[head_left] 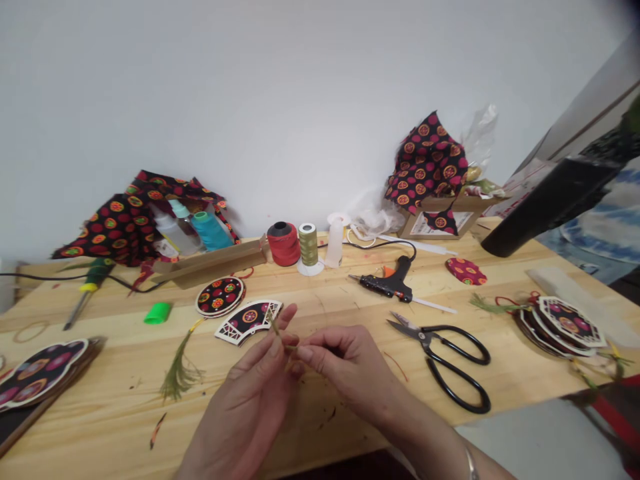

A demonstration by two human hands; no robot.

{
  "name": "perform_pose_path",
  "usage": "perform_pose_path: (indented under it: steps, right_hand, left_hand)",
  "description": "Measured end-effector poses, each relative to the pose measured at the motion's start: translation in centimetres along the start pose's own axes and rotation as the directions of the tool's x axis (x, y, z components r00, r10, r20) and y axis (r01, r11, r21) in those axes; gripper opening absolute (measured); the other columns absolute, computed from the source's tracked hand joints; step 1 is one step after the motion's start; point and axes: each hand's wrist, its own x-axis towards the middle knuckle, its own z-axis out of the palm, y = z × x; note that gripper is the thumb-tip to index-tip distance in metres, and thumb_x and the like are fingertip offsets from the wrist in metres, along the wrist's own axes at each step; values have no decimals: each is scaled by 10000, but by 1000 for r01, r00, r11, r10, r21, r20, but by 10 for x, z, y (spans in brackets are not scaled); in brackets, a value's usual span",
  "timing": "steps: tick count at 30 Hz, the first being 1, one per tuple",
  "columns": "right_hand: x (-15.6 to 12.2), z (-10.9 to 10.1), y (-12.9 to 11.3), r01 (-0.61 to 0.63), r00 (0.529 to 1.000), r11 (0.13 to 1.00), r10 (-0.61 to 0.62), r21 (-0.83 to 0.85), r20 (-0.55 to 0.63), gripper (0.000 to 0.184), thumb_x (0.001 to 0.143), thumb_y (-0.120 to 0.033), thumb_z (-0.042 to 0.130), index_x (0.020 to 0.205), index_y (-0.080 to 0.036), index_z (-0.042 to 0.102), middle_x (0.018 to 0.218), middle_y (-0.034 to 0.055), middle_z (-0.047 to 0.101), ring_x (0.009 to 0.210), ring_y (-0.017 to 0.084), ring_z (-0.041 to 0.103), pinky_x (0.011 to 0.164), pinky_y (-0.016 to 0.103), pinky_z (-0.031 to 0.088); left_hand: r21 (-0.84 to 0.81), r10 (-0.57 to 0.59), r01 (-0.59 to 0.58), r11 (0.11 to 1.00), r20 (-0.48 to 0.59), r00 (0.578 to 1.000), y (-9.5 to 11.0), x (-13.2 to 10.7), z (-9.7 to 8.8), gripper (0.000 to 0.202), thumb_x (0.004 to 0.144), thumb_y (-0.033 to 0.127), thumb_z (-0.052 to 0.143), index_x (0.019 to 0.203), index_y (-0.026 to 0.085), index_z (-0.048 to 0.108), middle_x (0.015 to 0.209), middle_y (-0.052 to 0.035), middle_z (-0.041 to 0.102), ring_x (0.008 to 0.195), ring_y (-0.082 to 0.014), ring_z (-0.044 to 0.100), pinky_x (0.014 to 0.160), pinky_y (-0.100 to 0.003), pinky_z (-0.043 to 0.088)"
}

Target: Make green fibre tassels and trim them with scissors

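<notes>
Olive-green thread (274, 325) sticks up as a thin bundle between the thumb and fingers of my left hand (257, 387). My right hand (347, 367) pinches the thread's other end close by, thumb against forefinger. Just behind the left fingertips lies a fan-shaped ornament (250, 320) with patterned fabric and a pale cut-out frame. A round fabric ornament (220, 296) is beside it, with a green tassel (181, 373) trailing toward me. To the right of my right hand, black-handled scissors (430, 343) rest with blades parted.
A glue gun (385, 283), red thread spool (283, 244) and olive spool (308, 245) stand farther back. Stacked ornaments (565, 327) sit at right, a screwdriver (90, 290) and green cap (158, 313) at left. A black tube (545, 207) leans at the right.
</notes>
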Motion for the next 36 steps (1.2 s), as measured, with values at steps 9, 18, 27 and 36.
perform_pose_path:
  steps: [9, 18, 27, 36]
  right_hand:
    - [-1, -18, 0, -52, 984, 983, 21, -175, -174, 161, 761, -251, 613, 670, -140, 687, 534, -38, 535, 534, 83, 442, 526, 197, 350]
    - [0, -33, -7, -75, 967, 974, 18, -215, -255, 174, 741, -265, 604, 618, -144, 633, 545, -33, 516, 549, 92, 447, 562, 217, 361]
    - [2, -39, -5, -60, 969, 959, -11, -276, -246, 185, 774, -265, 571, 640, -144, 611, 573, -31, 504, 572, 95, 429, 574, 224, 337]
    - [0, -44, -9, 12, 983, 924, -81, -382, -164, 168, 797, -245, 577, 661, -158, 621, 596, -26, 538, 599, 104, 470, 590, 224, 363]
  left_hand:
    - [-104, 77, -88, 991, -104, 992, 10, 2, -2, 19, 769, 140, 662, 755, 143, 675, 827, -20, 650, 488, -47, 447, 413, -167, 423]
    - [-146, 109, -133, 980, -160, 981, 17, -4, -12, 143, 801, 49, 552, 713, 117, 642, 695, -18, 580, 492, -63, 474, 410, -159, 438]
    - [-118, 136, -155, 981, -153, 979, 19, -8, -20, 99, 681, 124, 732, 705, 146, 639, 683, 7, 580, 527, -70, 474, 457, -160, 464]
    - [192, 132, -158, 969, 143, 981, 23, -15, -57, 226, 640, 402, 731, 557, 199, 675, 692, -81, 662, 925, -285, 568, 809, -401, 513]
